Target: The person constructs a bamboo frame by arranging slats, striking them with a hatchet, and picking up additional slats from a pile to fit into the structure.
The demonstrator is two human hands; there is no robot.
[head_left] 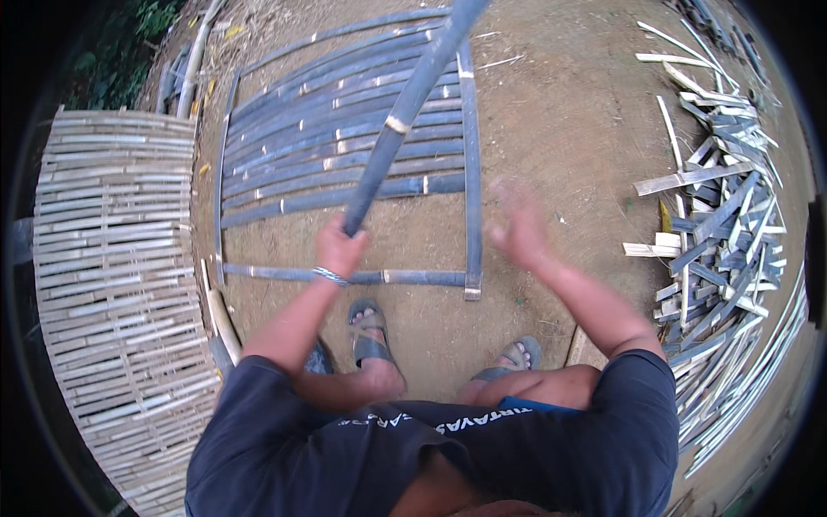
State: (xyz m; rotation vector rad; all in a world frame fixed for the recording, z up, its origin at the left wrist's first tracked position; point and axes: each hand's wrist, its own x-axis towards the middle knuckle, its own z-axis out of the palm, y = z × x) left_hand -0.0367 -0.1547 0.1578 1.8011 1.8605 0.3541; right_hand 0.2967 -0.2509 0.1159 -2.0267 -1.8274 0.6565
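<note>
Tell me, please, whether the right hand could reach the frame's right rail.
Probably yes: the blurred right hand looks empty, and nothing visible lies between it and the frame's right rail.

The bare brown earth point(577, 155) serves as the work surface, its dirt open across the middle and upper right of the frame. Left of centre in the upper half lies a bamboo frame point(338, 133), its dark lengths set side by side between two side rails, with a gap before the lowest bar. A pale slatted panel point(121, 258) spreads down the left of the frame, apparently lying on the ground too, though its outer edge sinks into the dark rim. At the right, a tangled pile of split bamboo pieces point(715, 224) covers the dirt, with long thin strips point(758, 370) below it. Two sandals point(370, 332) stand on the soil at lower centre.
</note>
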